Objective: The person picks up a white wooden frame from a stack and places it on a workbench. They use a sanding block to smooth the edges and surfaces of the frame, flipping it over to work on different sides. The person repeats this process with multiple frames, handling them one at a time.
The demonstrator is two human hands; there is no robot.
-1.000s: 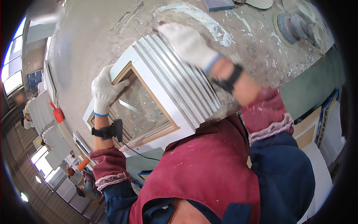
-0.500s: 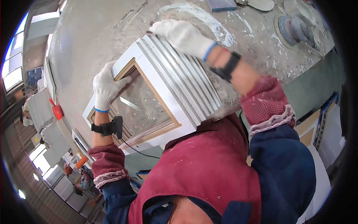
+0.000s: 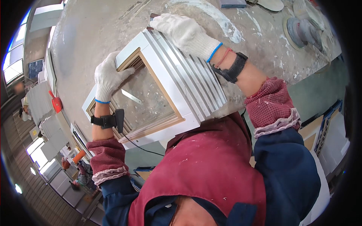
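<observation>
A stack of white rectangular frames (image 3: 190, 119) with bare wood-coloured inner edges stands on the worktable in front of me, tilted to my view. My left hand (image 3: 110, 77), in a white knit glove, grips the far left side of the top frame, its thumb inside the opening. At the stack's far corner, my gloved right hand (image 3: 183, 34) lies over the ribbed outer edges. Its fingers are closed around a small, thin brown piece (image 3: 152, 16), mostly hidden by the glove; it may be sandpaper.
The worktable (image 3: 86, 34) is smeared with white residue. A round grey power sander (image 3: 301, 32) sits at the far right, near a blue-grey block (image 3: 233, 3). A white strip (image 3: 131, 96) shows through the frame opening. A red dustpan-like thing (image 3: 55, 102) is off to the left.
My right hand has shifted slightly at the stack's far corner, and more of the brown piece shows. My left hand keeps its grip. The whole view has shifted a little.
</observation>
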